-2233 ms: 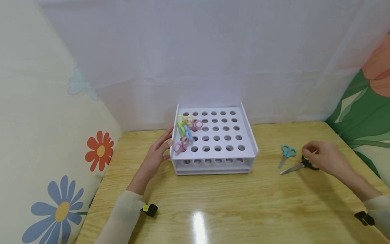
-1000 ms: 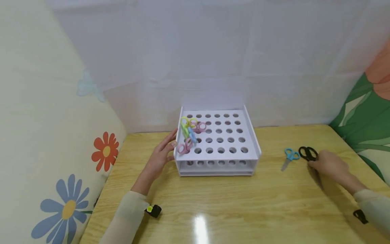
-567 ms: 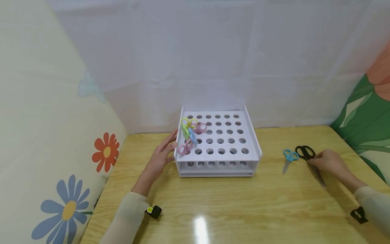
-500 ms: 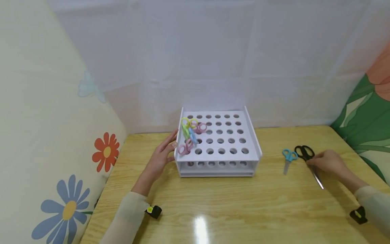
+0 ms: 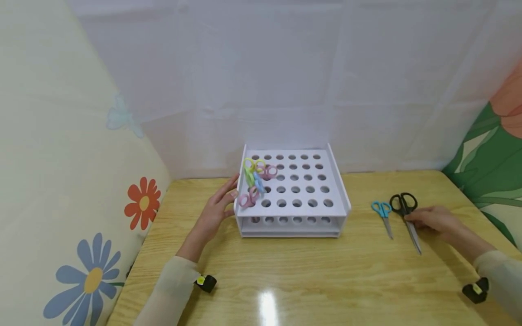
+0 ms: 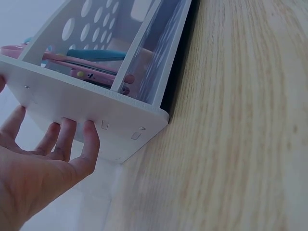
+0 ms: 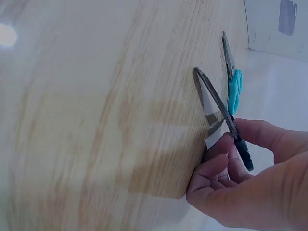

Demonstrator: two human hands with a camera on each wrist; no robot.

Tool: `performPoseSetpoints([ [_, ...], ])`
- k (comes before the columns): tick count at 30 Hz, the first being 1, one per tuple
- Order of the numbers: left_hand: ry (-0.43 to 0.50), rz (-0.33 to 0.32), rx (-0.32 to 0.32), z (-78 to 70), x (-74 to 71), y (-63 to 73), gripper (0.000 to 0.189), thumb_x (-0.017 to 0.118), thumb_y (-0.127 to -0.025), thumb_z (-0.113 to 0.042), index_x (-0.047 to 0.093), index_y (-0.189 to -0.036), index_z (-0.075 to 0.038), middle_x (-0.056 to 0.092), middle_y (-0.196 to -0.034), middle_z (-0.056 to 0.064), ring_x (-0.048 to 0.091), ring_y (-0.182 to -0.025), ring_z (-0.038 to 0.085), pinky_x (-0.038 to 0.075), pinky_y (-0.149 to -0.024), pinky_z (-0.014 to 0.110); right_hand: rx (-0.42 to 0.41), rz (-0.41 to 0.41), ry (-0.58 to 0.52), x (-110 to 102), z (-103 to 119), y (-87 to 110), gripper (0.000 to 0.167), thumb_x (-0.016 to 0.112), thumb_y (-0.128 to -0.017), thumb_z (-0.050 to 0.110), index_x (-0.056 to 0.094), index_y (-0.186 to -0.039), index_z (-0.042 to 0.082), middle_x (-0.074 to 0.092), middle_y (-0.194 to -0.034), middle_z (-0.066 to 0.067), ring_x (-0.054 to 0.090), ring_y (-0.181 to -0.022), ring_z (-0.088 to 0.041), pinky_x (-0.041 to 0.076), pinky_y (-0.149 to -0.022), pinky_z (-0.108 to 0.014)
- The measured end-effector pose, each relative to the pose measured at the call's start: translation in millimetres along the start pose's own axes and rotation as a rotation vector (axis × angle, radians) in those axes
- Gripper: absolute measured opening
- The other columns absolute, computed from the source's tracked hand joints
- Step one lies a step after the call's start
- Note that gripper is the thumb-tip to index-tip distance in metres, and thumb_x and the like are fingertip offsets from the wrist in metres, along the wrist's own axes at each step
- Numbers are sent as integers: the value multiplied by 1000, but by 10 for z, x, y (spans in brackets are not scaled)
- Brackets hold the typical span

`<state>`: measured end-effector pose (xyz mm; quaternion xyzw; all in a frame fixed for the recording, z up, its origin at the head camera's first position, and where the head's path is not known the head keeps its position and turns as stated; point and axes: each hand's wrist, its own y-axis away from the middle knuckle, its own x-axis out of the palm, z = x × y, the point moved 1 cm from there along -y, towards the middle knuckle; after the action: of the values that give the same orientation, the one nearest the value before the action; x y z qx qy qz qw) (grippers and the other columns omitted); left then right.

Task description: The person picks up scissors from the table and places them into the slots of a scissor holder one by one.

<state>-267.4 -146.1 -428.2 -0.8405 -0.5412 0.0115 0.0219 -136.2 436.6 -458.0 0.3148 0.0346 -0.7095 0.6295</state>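
Note:
A white rack (image 5: pixel 288 211) with rows of round holes stands on the table. My left hand (image 5: pixel 209 218) rests its fingertips against the rack's left side panel, fingers spread, as the left wrist view also shows. Far to the right, my right hand (image 5: pixel 438 222) pinches a pair of black-handled scissors (image 5: pixel 412 233) near the pivot between thumb and fingers. Their handles point away from me and the blades toward me. Close beside them on the left lie smaller teal-handled scissors (image 5: pixel 382 211), blades also toward me. In the right wrist view the black scissors (image 7: pixel 219 102) are tilted close over the tabletop.
In the rack's left holes stand several small scissors: yellow-green (image 5: pixel 248 175), blue (image 5: pixel 258 183), and pink ones at the front (image 5: pixel 244 201) and behind (image 5: pixel 268 171). The wooden table (image 5: pixel 285 262) meets a white cloth backdrop (image 5: pixel 285 81) and flowered side panels.
My right hand has taken hold of the black scissors, turned them from blades leftward to blades toward me, and moved them slightly left. The teal scissors have swung round and shifted left. My left hand stays at the rack.

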Motion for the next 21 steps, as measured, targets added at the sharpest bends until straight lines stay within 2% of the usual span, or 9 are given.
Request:
performPoseSetpoints([
  [4,1,1,2,-3,3,-2,50,51,-108,-31,41,-157,-36,34,-160,3,45,-134,32,50,-97,52,-5,16,-6,-10,-3,0,24,68,-97,21,77,-106,0,67,-88,5,62,-78,-10,52,-68,-30],
  [12,10,-3,-11,3,7,14,49,50,-108,-28,42,-156,-37,36,-159,1,45,-134,31,49,-98,53,-27,21,-49,-15,-25,43,30,68,-98,18,70,-112,-9,70,-93,5,67,-79,-7,55,-70,-28],
  [16,14,-3,-5,0,7,8,49,49,-109,-27,42,-156,-36,36,-159,2,46,-134,32,51,-97,51,-32,1,-56,-14,-3,58,30,69,-98,18,70,-110,-9,70,-91,6,67,-79,-6,56,-71,-28],
  [21,19,2,2,6,0,4,52,55,-106,-35,41,-157,-34,35,-159,4,45,-134,32,50,-97,52,-56,-37,-40,-17,11,81,21,70,-97,18,74,-99,-2,68,-88,8,66,-76,-5,55,-68,-27],
])
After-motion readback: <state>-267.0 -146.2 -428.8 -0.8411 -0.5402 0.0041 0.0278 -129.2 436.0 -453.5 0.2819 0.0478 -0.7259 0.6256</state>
